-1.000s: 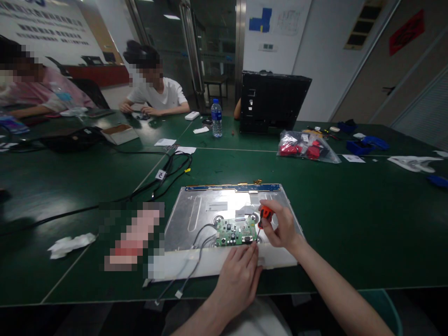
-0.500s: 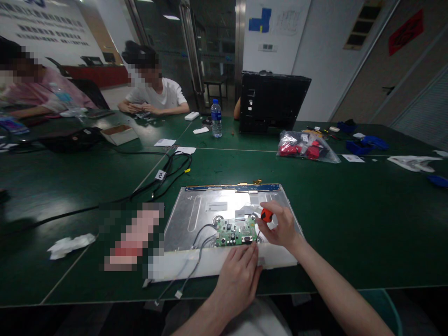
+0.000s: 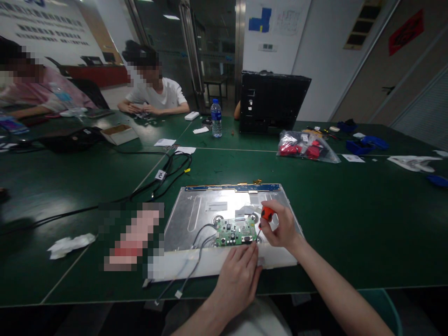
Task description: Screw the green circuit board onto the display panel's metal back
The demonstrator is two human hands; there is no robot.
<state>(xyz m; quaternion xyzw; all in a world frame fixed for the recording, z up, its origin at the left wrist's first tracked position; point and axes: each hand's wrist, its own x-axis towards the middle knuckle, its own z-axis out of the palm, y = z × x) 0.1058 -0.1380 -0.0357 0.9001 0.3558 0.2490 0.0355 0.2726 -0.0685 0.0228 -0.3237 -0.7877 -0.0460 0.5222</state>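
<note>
My right hand (image 3: 282,227) is closed around the orange-and-black handle of a screwdriver (image 3: 267,213). The screwdriver leans, its thin shaft running down to the lower right corner of a green circuit board (image 3: 235,230). My left hand (image 3: 238,270) lies palm down on the panel's near strip, fingers stretched out side by side, fingertips close to the screwdriver's tip. The tip itself is too small to make out. Beneath the board is the metal back of a display panel (image 3: 182,219), with a blue board strip (image 3: 231,188) along its far edge. Grey cables (image 3: 200,261) run from the board's left side.
Crumpled white tissue (image 3: 71,245) and black cables (image 3: 140,187) lie to the left. Farther off stand a water bottle (image 3: 216,122) and a black monitor (image 3: 275,102). A clear bag with red items (image 3: 306,147) is at right. Two people sit across the table at left.
My right hand's fingers have shifted slightly on the screwdriver, whose handle has turned and now shows more of its shaft. My left hand stays in place.
</note>
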